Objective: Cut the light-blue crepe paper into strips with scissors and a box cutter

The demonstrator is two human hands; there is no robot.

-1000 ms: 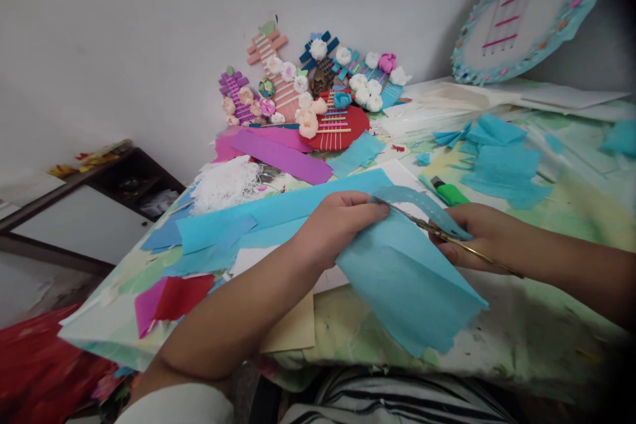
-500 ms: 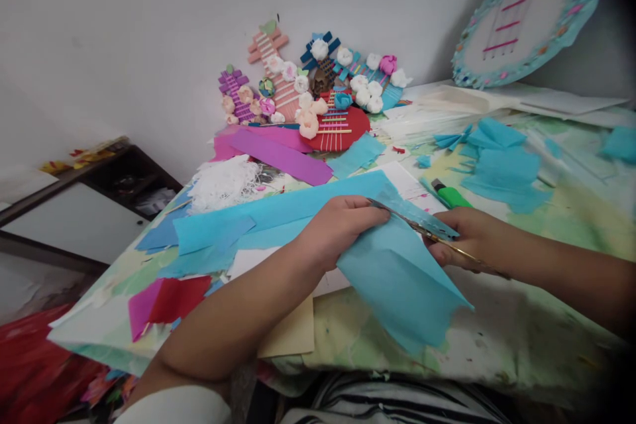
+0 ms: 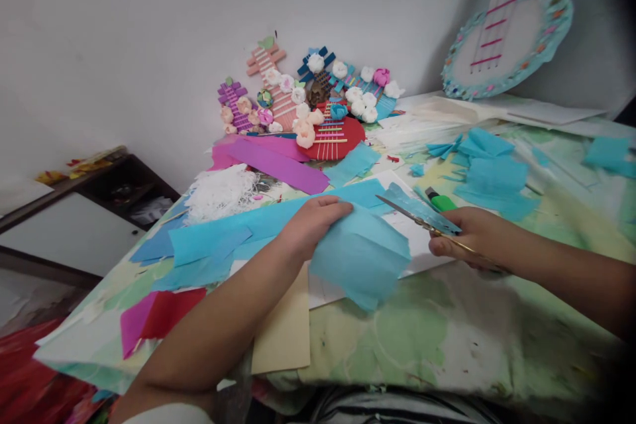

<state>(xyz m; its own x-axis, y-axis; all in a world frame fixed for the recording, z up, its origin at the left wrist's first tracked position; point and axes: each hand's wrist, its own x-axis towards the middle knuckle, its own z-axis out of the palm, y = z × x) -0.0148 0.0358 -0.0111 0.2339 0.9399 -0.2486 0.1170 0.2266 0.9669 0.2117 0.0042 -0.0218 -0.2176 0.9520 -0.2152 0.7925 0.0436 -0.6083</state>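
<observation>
My left hand (image 3: pixel 318 225) pinches the top edge of a piece of light blue crepe paper (image 3: pixel 365 255), which hangs down over the table's front part. My right hand (image 3: pixel 467 235) is closed round a pair of scissors (image 3: pixel 420 220), gold-coloured at the handles. Their tip points left, toward the paper but apart from it. A narrow light blue paper strip (image 3: pixel 422 207) lies just behind the blades and reaches to my right fingers; whether they touch it I cannot tell. Beyond that hand, a green tool with a dark end (image 3: pixel 441 201) lies on the table.
Long blue paper (image 3: pixel 278 213), white shredded paper (image 3: pixel 223 191) and purple paper strips (image 3: pixel 283 165) lie to the left and behind. Small decorated instrument models, among them a red one (image 3: pixel 348 140), lean by the wall. A larger light blue model (image 3: pixel 507 46) stands back right.
The blue paper has come away from the scissors, moving left and slightly down with my left hand. The scissors stay at the right, their blades now free of the paper.
</observation>
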